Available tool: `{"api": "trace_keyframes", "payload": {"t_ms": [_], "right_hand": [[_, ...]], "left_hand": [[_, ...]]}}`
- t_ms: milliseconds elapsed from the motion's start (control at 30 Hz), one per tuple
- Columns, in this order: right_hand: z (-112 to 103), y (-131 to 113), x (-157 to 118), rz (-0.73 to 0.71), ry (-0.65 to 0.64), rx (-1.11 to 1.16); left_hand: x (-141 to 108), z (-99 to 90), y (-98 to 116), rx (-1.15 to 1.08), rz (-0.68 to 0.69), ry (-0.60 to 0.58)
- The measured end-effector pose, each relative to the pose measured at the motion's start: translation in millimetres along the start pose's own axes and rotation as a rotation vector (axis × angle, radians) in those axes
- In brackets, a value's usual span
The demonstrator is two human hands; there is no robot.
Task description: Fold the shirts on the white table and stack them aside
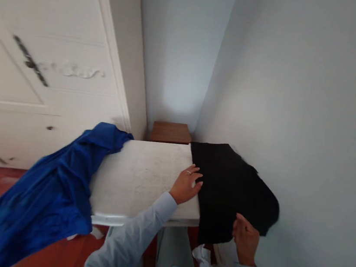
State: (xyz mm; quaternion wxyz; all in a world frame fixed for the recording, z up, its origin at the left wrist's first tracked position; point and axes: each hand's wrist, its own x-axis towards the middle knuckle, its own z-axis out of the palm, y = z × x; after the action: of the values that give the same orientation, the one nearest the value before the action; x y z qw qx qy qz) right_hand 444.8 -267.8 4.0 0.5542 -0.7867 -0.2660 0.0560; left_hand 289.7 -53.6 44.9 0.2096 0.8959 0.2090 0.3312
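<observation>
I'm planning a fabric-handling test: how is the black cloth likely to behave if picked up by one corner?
The black cloth would probably sag rather than hold its shape, since its near end spills past the edge of the white table. It is likely light for its size, as it looks thin and lies fairly flat.

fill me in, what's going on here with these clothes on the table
A person is handling a black cloth at the right end of a white table. The left hand is at the cloth's left edge, fingers spread; the right hand is at its lower edge, though its grip is hard to make out. The black cloth hangs past the table's near edge. A blue cloth drapes over the left end, away from both hands.
</observation>
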Motion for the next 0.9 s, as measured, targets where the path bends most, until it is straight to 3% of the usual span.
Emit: {"api": "trace_keyframes", "payload": {"t_ms": [100, 167, 300, 433, 567, 700, 767, 833, 900], "right_hand": [[20, -22, -12, -0.013, -0.083, 0.046], [32, -33, -19, -0.031, -0.171, 0.069], [54, -39, -33, -0.088, -0.319, 0.066], [69, -26, -47, -0.131, -0.418, 0.052], [81, -8, -62, -0.128, -0.499, 0.056], [89, -1, -73, -0.122, -0.533, 0.047], [93, -5, -76, -0.109, -0.552, 0.049], [98, -13, -80, -0.095, -0.568, 0.065], [105, -26, -84, -0.106, -0.587, 0.092]], "left_hand": [[-6, -66.2, -19, 0.14, -0.061, 0.013], [-14, -116.6, -41, 0.291, -0.179, 0.022], [-45, -213.3, -91, 0.665, -0.566, 0.046], [-90, -283.0, -128, 0.915, -0.947, 0.077], [-128, -317.0, -151, 0.774, -1.145, 0.023], [-132, -329.4, -151, 0.714, -1.113, 0.246], [-117, -333.4, -137, 0.674, -0.973, 0.38], [-94, -335.5, -113, 0.579, -0.733, 0.518], [-71, -334.8, -81, 0.491, -0.472, 0.577]]}}
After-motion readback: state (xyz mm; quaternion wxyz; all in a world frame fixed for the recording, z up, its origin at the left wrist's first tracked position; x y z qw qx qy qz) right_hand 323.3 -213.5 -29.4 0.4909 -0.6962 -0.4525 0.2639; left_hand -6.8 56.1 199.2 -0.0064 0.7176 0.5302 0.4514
